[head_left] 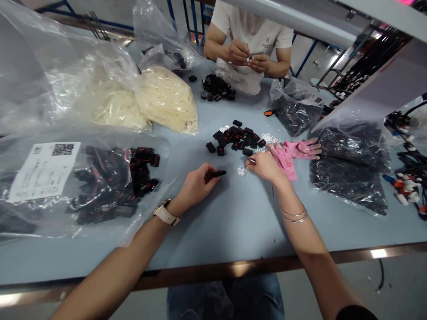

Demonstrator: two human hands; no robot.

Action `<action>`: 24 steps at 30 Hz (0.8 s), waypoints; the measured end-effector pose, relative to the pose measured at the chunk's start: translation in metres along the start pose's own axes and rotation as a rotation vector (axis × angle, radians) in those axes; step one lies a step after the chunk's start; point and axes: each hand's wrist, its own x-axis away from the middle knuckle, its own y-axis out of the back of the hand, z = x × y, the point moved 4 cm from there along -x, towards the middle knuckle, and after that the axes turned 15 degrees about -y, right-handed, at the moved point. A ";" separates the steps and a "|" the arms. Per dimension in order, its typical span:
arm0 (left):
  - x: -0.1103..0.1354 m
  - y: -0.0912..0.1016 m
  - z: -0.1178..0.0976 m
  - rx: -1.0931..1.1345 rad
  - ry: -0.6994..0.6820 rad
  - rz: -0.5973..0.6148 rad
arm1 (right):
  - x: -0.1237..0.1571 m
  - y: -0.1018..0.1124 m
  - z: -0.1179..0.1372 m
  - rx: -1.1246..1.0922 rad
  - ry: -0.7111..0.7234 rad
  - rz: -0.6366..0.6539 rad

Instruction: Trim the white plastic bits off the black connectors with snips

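My left hand (196, 182) is closed round a small black connector housing (216, 174), held just above the blue-grey table (233, 218). My right hand (263, 165) is pinched on a thin metal tool (251, 160) whose tip points at a few small white parts (240, 170) lying between my hands. Beyond them lies a loose heap of black connector housings with red marks (235, 138) and a scatter of white parts (268, 139). A pink glove (293, 153) lies right beside my right hand.
A person in a white shirt (250, 31) sits opposite, both hands busy with a small part. Clear bags of black housings (110, 182) lie at left, bags of cream parts (167, 100) behind, and bags of black parts (350, 169) at right. The table's metal edge (233, 269) runs along the front.
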 end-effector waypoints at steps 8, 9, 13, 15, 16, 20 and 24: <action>0.001 -0.002 0.001 -0.051 -0.015 0.001 | -0.004 -0.017 0.006 -0.060 0.054 0.069; 0.002 -0.002 0.001 -0.057 -0.014 0.005 | -0.004 -0.017 0.006 -0.060 0.062 0.072; 0.002 -0.002 0.001 -0.056 -0.007 0.013 | -0.003 -0.016 0.006 -0.033 0.108 0.065; 0.002 -0.001 0.000 -0.052 -0.010 0.012 | -0.001 -0.014 0.006 -0.017 0.125 0.045; 0.001 -0.001 0.000 -0.050 -0.011 0.009 | 0.000 -0.013 0.006 -0.012 0.128 0.031; 0.001 0.000 -0.002 -0.044 -0.003 0.017 | 0.000 -0.012 0.007 -0.017 0.113 0.013; 0.001 0.000 -0.001 -0.057 0.001 0.014 | -0.001 -0.013 0.005 -0.046 0.098 0.048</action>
